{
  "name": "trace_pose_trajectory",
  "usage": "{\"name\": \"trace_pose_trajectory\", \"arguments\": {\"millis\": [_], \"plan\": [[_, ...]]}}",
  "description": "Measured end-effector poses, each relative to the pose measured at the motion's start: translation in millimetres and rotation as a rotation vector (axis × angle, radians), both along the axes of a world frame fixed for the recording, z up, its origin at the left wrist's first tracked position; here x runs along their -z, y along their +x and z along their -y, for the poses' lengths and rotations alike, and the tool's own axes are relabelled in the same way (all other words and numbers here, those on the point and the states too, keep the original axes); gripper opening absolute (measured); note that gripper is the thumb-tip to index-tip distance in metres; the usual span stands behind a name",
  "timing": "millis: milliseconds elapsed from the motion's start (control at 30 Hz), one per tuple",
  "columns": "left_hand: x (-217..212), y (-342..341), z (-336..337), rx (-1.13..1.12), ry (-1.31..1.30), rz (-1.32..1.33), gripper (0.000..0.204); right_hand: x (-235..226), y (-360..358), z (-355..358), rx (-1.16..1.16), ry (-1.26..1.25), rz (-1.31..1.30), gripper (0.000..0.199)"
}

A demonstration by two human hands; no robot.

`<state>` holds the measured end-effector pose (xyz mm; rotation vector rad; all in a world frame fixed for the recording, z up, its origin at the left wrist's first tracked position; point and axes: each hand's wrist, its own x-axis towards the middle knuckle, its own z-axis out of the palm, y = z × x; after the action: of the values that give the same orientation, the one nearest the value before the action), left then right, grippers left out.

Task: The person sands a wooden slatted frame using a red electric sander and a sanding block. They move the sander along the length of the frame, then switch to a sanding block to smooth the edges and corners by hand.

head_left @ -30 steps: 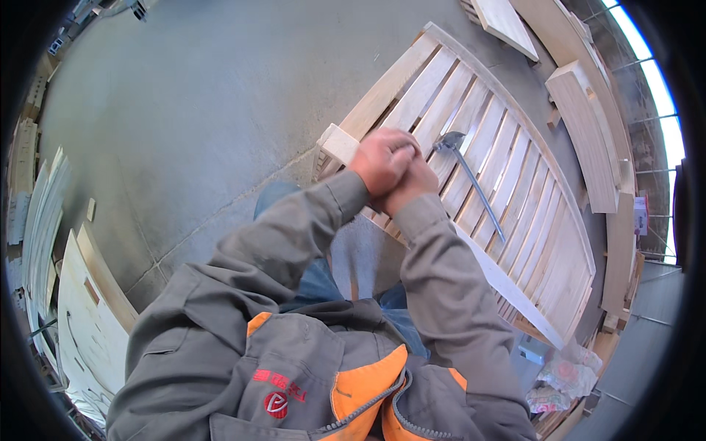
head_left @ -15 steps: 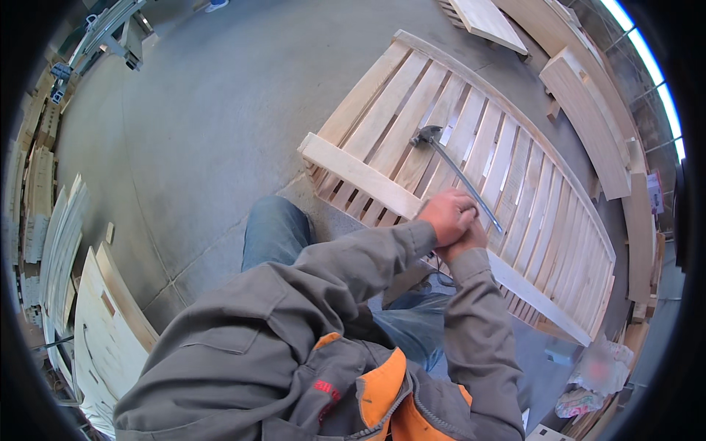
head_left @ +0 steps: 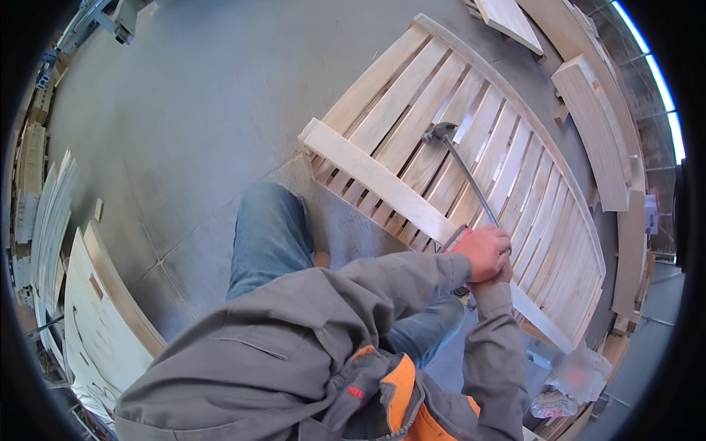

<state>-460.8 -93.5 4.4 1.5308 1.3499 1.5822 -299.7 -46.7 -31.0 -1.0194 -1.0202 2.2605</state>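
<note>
A slatted wooden panel point(head_left: 382, 173) with a rail along its near side lies in front of me. On its slats rests a claw hammer point(head_left: 471, 176), its metal handle pointing back toward my hands. My left hand point(head_left: 487, 252) is closed at the near rail, beside the end of that handle. A small red thing point(head_left: 460, 237) shows at its wrist side, too little of it to name. Pressed up under the left hand, my right hand point(head_left: 500, 276) is mostly covered, and its fingers are hidden. What the hands hold between them is out of sight.
Large boards point(head_left: 110, 316) lean at the lower left, near stacked timber point(head_left: 31, 176). Long planks point(head_left: 596, 132) lie beyond the panel at the right. A plastic bag point(head_left: 581, 375) sits at the lower right. My knee point(head_left: 268, 228) is beside the panel's left end.
Both hands have moved right and slightly toward me along the near rail, staying together. A small red thing now shows by the left hand. The hammer stays on the slats; the view has shifted.
</note>
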Motion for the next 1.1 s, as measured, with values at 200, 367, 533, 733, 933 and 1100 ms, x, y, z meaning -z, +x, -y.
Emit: {"name": "trace_pose_trajectory", "arguments": {"millis": [200,367,533,733,933,1100], "plan": [[4.6,-77.8,25.3,-0.133,0.069,0.052,0.013,-29.8,-97.4,26.2,-0.004,-0.136,-0.018,0.048],[-2.6,-140.3,47.3,-0.187,0.059,0.052,0.012,-53.4,-177.5,45.9,-0.003,-0.269,-0.113,0.044],[1.5,-187.1,64.8,-0.263,0.105,0.086,0.012,-40.1,-219.1,53.4,-0.281,0.033,-0.027,0.038],[-1.6,-239.6,85.0,-0.313,0.115,0.072,0.015,-37.4,-271.7,61.7,-0.547,0.75,0.377,0.039],[2.2,-286.4,101.2,-0.382,0.152,0.068,0.016,-64.7,-333.1,79.3,-0.949,1.982,0.971,0.044],[1.4,-320.2,119.8,-0.417,0.181,0.076,0.017,-68.9,-370.5,94.0,-0.844,2.021,0.85,0.047]]}}
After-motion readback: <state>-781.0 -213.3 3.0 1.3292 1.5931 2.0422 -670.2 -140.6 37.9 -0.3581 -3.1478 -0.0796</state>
